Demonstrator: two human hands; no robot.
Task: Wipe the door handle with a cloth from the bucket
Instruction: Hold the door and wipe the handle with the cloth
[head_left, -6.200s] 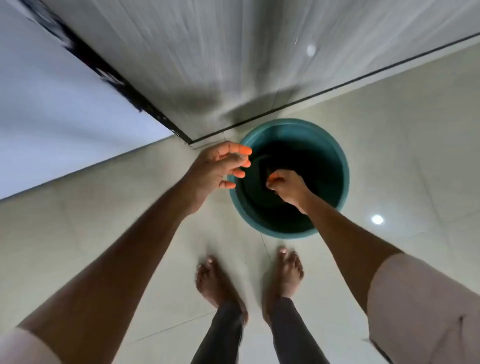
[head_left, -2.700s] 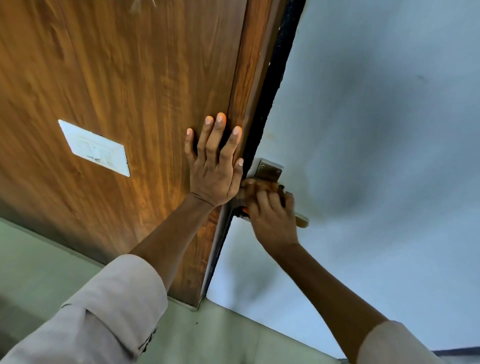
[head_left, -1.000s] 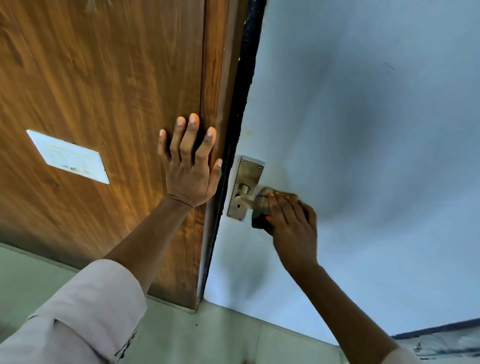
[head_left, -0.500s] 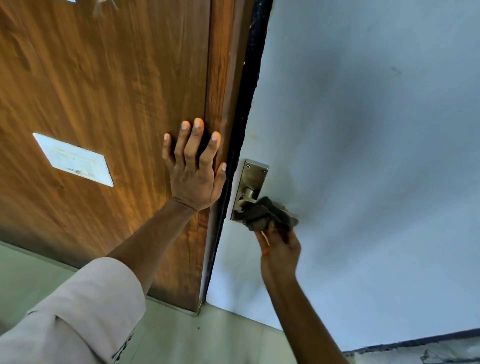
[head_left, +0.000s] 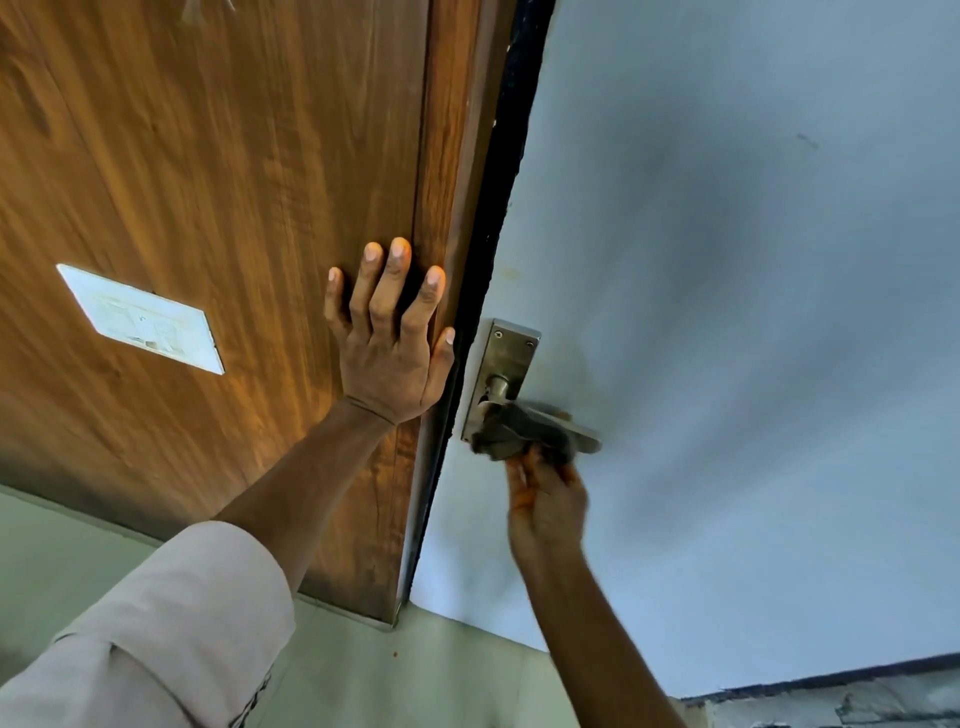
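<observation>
One lever handle (head_left: 576, 428) runs sideways just above the right hand (head_left: 545, 499), which pinches the cloth (head_left: 511, 431) under it; left hand (head_left: 389, 348) flat, empty, on the wood panel (head_left: 208, 182).

We see soft, even daylight; the right hand (head_left: 545, 499) blurs at centre frame, and wide-angle bending curves the edges.

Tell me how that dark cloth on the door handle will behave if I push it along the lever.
The cloth is probably floppy: it bunches and drapes over the door handle. It likely slides easily on smooth metal. The right hand supports it from below, so it may sag off if released.
</observation>
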